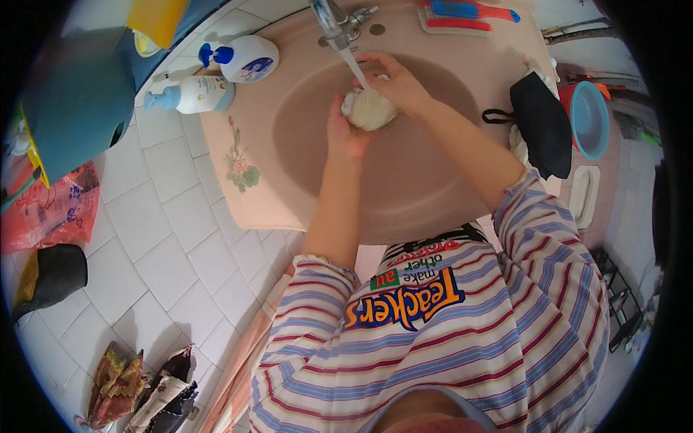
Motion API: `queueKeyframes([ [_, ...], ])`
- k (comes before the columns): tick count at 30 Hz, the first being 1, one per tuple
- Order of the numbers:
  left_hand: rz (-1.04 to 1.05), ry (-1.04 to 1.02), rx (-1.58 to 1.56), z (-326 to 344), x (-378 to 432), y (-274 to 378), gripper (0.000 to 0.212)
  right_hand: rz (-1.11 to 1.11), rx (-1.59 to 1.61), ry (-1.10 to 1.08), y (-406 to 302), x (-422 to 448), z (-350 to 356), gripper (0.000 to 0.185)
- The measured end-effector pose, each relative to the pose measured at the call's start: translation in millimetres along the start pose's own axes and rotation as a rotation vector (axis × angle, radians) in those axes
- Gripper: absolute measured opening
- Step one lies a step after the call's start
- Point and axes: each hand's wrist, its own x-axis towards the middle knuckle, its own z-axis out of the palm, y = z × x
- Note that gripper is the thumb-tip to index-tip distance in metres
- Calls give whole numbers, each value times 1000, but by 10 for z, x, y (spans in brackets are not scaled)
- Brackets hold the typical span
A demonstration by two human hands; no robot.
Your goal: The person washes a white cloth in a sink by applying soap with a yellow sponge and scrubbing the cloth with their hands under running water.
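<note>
Water runs from the chrome faucet (334, 32) onto a wet, bunched pale yellow and white cloth (370, 111) above the pink sink basin (411, 178). My left hand (346, 130) cups the cloth from the left and below, its fingers along the cloth's side. On the upper right my right hand (398, 84) bends over the cloth with curled fingers, near the water stream; some of its fingertips are hard to make out. The cloth lies between both hands.
Two pump bottles, one white with a blue pump (250, 59) and one with a light blue pump (200, 95), stand at the sink's left rim. Brushes (465, 16) lie at the back right. A black cloth item (541, 127) and a blue basin (590, 120) are at the right.
</note>
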Motion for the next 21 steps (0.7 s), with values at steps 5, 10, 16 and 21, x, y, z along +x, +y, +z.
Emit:
queueKeyframes([
  [5,-363,-514,-124,-536,483,275,29,-382,-257,-451,-138,-522,394,19],
  [10,-300,-679,-112,-206,385,-9,28,-515,-538,-13,-32,-218,172,24],
  [16,-27,5,-62,-53,299,30,35,-587,-575,42,-117,-546,342,26],
  [21,-158,-594,-39,-590,556,189,33,-1000,-717,40,-4,-419,452,26],
])
